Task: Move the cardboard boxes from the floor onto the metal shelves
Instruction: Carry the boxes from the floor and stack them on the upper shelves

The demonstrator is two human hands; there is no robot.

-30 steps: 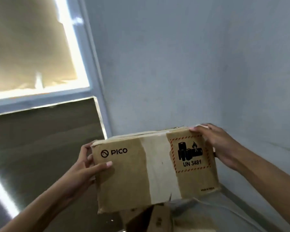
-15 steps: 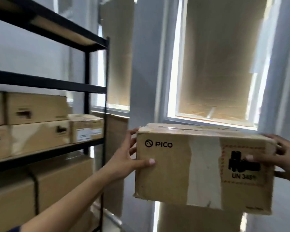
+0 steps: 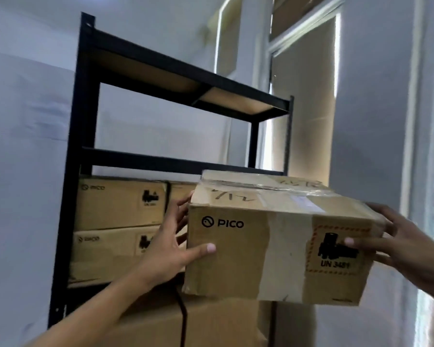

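**Box held up in front of the shelving, which now fills the view**

A brown cardboard box (image 3: 278, 246) printed with "PICO" and a red-bordered "UN 3481" battery label, sealed with clear tape over the top and a pale strip down its front, is held in the air between two hands. The left hand (image 3: 171, 249) grips its left end: the thumb lies across the front face below the logo, and the fingers (image 3: 183, 204) are spread along the side panel. The right hand (image 3: 396, 246) grips the right end, thumb pressed on the battery label and fingers spread round the upper right corner.

Behind the box stands a black metal shelving unit (image 3: 85, 121) with wooden boards. Its top two levels show bare. On the level below, two more brown "PICO" boxes, one above (image 3: 120, 199) and one below (image 3: 108, 251), are stacked at the left. A larger plain cardboard carton (image 3: 186, 324) sits on the level beneath, directly under the carried box.

Half a second ago the shelving was only at the left edge and the box hung before a covered window. Now the unit lies straight ahead, the window (image 3: 303, 108) has slid off to the right, and the box covers the right part of the stacked row. The box top, barely seen before, now faces the camera with handwritten marks. The grip of both hands is unchanged.
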